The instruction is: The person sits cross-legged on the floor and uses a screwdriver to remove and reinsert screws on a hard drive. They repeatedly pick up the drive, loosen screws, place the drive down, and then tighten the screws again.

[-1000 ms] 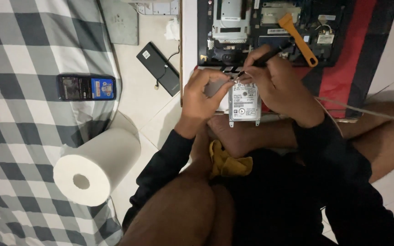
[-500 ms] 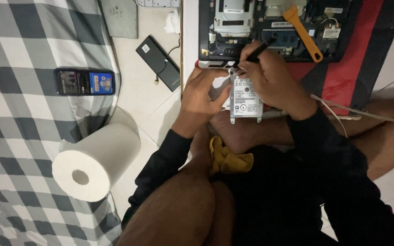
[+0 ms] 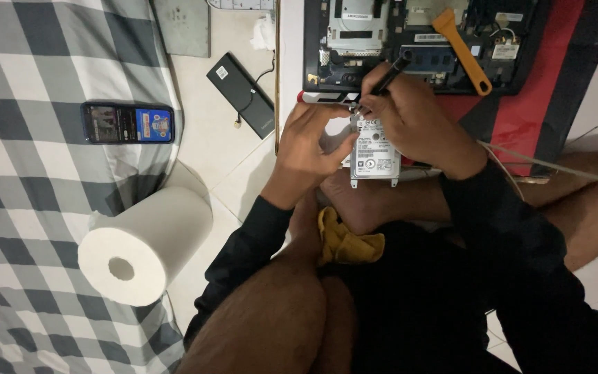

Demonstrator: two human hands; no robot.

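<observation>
A silver hard drive [image 3: 375, 154] with a white label rests upright against my foot, in front of an opened laptop [image 3: 410, 41]. My left hand [image 3: 308, 142] grips the drive's left edge. My right hand [image 3: 413, 121] holds a black screwdriver [image 3: 387, 77] like a pen, its tip at the drive's top corner. An orange pry tool [image 3: 459, 47] lies across the laptop's exposed insides.
A black battery pack [image 3: 241, 93] lies on the tiled floor to the left. A phone [image 3: 127, 123] and a white paper roll [image 3: 145, 244] sit on a grey checked cloth [image 3: 29, 180]. A yellow cloth [image 3: 344, 242] is tucked at my legs. A red mat [image 3: 548, 83] lies under the laptop.
The view has shifted slightly; both hands stay on the drive, with the screwdriver tip kept at its top edge.
</observation>
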